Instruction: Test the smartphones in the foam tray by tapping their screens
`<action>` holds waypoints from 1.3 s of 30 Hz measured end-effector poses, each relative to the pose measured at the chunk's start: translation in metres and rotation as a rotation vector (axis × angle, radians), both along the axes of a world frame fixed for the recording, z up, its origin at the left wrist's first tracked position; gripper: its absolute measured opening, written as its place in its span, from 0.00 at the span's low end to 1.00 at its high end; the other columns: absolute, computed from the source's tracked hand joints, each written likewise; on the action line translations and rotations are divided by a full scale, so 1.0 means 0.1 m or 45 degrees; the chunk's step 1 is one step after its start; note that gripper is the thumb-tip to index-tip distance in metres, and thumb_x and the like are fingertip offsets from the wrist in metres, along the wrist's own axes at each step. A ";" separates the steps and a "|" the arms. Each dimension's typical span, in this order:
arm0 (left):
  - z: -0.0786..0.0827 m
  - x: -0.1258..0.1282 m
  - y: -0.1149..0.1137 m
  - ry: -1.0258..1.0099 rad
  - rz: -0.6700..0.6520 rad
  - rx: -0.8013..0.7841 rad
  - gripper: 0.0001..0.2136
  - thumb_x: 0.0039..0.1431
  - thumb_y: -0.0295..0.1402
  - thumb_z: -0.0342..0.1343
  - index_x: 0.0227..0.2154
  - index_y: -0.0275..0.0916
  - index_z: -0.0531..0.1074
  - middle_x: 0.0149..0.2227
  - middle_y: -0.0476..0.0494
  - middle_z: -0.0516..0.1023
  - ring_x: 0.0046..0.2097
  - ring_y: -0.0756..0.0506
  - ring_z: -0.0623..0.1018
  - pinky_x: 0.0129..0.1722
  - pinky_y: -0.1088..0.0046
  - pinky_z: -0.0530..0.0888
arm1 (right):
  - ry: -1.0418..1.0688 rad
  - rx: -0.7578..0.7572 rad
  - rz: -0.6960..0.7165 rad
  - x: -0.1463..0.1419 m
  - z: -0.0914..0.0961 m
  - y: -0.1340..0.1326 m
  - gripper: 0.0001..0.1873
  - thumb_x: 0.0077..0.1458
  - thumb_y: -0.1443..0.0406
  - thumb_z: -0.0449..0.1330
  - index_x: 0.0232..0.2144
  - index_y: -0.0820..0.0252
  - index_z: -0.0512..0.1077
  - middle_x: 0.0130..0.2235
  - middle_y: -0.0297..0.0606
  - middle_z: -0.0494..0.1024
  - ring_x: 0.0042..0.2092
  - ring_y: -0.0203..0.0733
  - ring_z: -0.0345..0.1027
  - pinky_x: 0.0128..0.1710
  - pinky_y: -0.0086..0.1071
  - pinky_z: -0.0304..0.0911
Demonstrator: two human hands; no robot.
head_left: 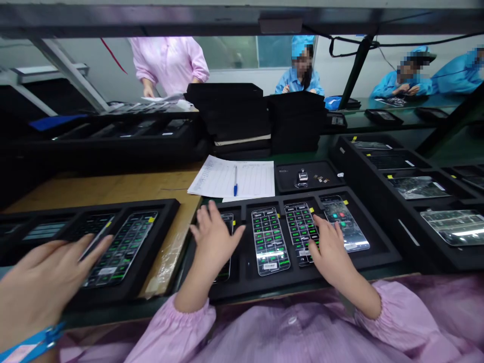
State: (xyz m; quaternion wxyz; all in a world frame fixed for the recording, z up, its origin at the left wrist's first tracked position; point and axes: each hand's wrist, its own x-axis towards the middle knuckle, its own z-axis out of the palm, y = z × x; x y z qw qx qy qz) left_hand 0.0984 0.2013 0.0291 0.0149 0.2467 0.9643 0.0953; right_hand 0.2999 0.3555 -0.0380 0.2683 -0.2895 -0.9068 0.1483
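Note:
My left hand (215,233), fingers spread, is over the leftmost phone (226,269) in a black foam tray (264,287), hiding much of it. A lit phone (269,239) with a grid of green labels lies in the slot beside it. My right hand (333,249) has its fingers apart at the right edge of another grid-screen phone (298,227); its fingertips look to be on or just above the screen. Farther right, a phone (346,224) with coloured round icons is partly behind that hand. Yellow tabs stick out at the phones' edges.
At left, another person's hand (41,282) holds a pen (96,239) over a second phone tray (145,262). Behind lie paper sheets (253,176) with a blue pen (235,182) and a small tray (282,184) holding a metal tally counter (302,177). Stacked phone trays (406,234) stand right.

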 end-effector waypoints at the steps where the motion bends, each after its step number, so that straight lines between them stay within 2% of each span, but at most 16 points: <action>1: 0.04 0.07 0.10 -0.010 -0.090 0.010 0.43 0.59 0.46 0.50 0.66 0.22 0.36 0.68 0.20 0.42 0.70 0.30 0.44 0.65 0.46 0.49 | 0.001 -0.001 0.008 0.00 0.00 0.00 0.27 0.55 0.67 0.46 0.58 0.67 0.56 0.53 0.51 0.70 0.58 0.53 0.61 0.63 0.60 0.45; 5: 0.08 0.39 0.56 -0.067 -0.471 -0.008 0.39 0.58 0.37 0.51 0.67 0.25 0.39 0.70 0.26 0.37 0.70 0.34 0.38 0.66 0.47 0.43 | 0.005 0.004 0.024 -0.01 0.02 0.00 0.27 0.55 0.67 0.46 0.58 0.66 0.56 0.53 0.50 0.70 0.58 0.53 0.62 0.63 0.60 0.44; 9: -0.07 0.52 0.82 -0.041 -0.575 -0.020 0.38 0.52 0.29 0.53 0.65 0.25 0.48 0.70 0.26 0.35 0.70 0.34 0.35 0.66 0.46 0.38 | -0.006 0.013 0.031 -0.01 0.04 -0.02 0.26 0.55 0.69 0.46 0.57 0.66 0.56 0.54 0.49 0.70 0.57 0.52 0.62 0.63 0.61 0.44; 13: -0.20 0.50 0.81 -0.015 -0.598 -0.035 0.34 0.51 0.27 0.50 0.63 0.25 0.54 0.69 0.25 0.36 0.69 0.33 0.33 0.66 0.46 0.36 | -0.010 0.024 0.043 0.00 0.04 -0.03 0.26 0.55 0.70 0.47 0.57 0.68 0.57 0.54 0.50 0.70 0.58 0.52 0.61 0.64 0.61 0.45; 21: -0.22 0.46 0.78 -0.034 -0.617 -0.080 0.34 0.53 0.21 0.45 0.66 0.31 0.52 0.70 0.30 0.36 0.69 0.32 0.31 0.64 0.42 0.38 | -0.022 0.033 0.034 0.05 0.06 0.02 0.26 0.58 0.68 0.45 0.58 0.71 0.56 0.55 0.52 0.69 0.60 0.54 0.60 0.63 0.60 0.49; 23: -0.22 0.46 0.78 -0.050 -0.617 -0.089 0.34 0.52 0.20 0.45 0.66 0.30 0.52 0.70 0.31 0.36 0.69 0.32 0.31 0.64 0.41 0.38 | 0.025 0.085 -0.050 0.11 0.09 0.13 0.26 0.58 0.68 0.45 0.58 0.71 0.56 0.56 0.52 0.69 0.61 0.54 0.58 0.63 0.60 0.49; 26: -0.20 0.46 0.79 -0.074 -0.616 -0.099 0.35 0.51 0.19 0.45 0.65 0.30 0.52 0.70 0.31 0.36 0.69 0.32 0.32 0.64 0.42 0.37 | 0.042 0.152 -0.274 0.24 0.11 0.38 0.25 0.57 0.70 0.44 0.57 0.70 0.58 0.56 0.51 0.70 0.63 0.56 0.54 0.63 0.62 0.45; 28: -0.18 0.46 0.80 -0.085 -0.614 -0.100 0.35 0.51 0.19 0.44 0.66 0.30 0.52 0.70 0.31 0.36 0.69 0.32 0.32 0.64 0.42 0.37 | -0.029 0.142 -0.316 0.31 0.11 0.52 0.24 0.55 0.72 0.43 0.54 0.69 0.60 0.54 0.49 0.71 0.64 0.56 0.53 0.63 0.65 0.40; 30: -0.17 0.46 0.80 -0.096 -0.607 -0.099 0.35 0.51 0.18 0.44 0.66 0.30 0.52 0.70 0.30 0.37 0.69 0.32 0.33 0.64 0.42 0.37 | -0.098 0.113 -0.269 0.34 0.11 0.59 0.23 0.54 0.73 0.44 0.52 0.67 0.61 0.53 0.47 0.73 0.64 0.56 0.53 0.63 0.67 0.35; 33: -0.18 0.46 0.79 -0.107 -0.602 -0.087 0.35 0.51 0.19 0.45 0.65 0.30 0.52 0.70 0.28 0.38 0.69 0.32 0.33 0.64 0.42 0.37 | -0.054 0.108 -0.195 0.30 0.15 0.52 0.21 0.54 0.73 0.44 0.50 0.65 0.62 0.52 0.44 0.74 0.64 0.54 0.54 0.63 0.67 0.31; 36: -0.22 0.46 0.79 -0.102 -0.602 -0.049 0.35 0.52 0.19 0.45 0.65 0.30 0.53 0.69 0.26 0.38 0.69 0.32 0.33 0.64 0.42 0.37 | -0.009 0.069 0.056 0.18 0.23 0.32 0.22 0.54 0.74 0.44 0.51 0.62 0.61 0.52 0.39 0.74 0.65 0.48 0.52 0.65 0.61 0.31; 39: -0.24 0.46 0.80 -0.102 -0.592 0.013 0.34 0.52 0.19 0.46 0.65 0.31 0.54 0.69 0.25 0.40 0.69 0.31 0.34 0.64 0.41 0.38 | -0.130 -0.021 0.270 0.04 0.31 0.12 0.21 0.54 0.74 0.43 0.50 0.63 0.62 0.51 0.39 0.74 0.65 0.47 0.51 0.66 0.59 0.29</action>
